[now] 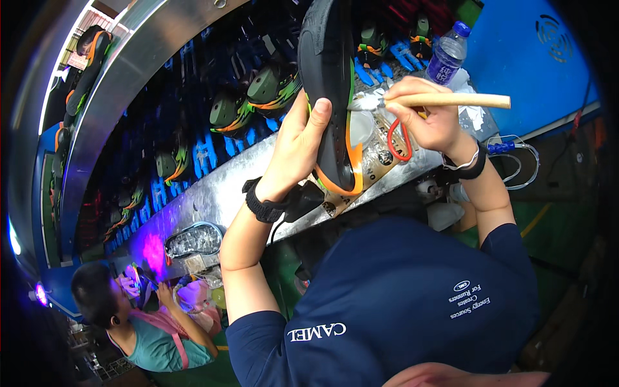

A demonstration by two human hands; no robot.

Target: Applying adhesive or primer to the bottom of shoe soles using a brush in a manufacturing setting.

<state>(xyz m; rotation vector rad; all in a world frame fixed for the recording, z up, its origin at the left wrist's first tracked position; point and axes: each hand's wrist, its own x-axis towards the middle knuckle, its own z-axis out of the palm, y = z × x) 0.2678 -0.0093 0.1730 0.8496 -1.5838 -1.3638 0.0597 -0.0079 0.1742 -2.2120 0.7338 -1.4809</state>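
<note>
My left hand (303, 142) grips a black shoe (327, 84) held up lengthwise, its thumb laid across the black face. Orange and green trim runs along the shoe's edge, with the widest orange part at the lower end. My right hand (429, 116) is closed round the pale wooden handle of a brush (461, 100). The brush's whitish bristles point left and meet the shoe's right edge, or come very close to it. A red loop (400, 153) shows just below my right fingers; what it belongs to is unclear. Beneath the bristles stands a translucent cup (362, 126).
Behind the metal bench (213, 190), several dark shoes with orange and green trim, such as this one (274, 87), stand on blue supports. A water bottle (449, 53) stands by a blue panel (522, 64). A grey sole-shaped piece (193, 240) lies left. Lower left, a person (155, 322) works.
</note>
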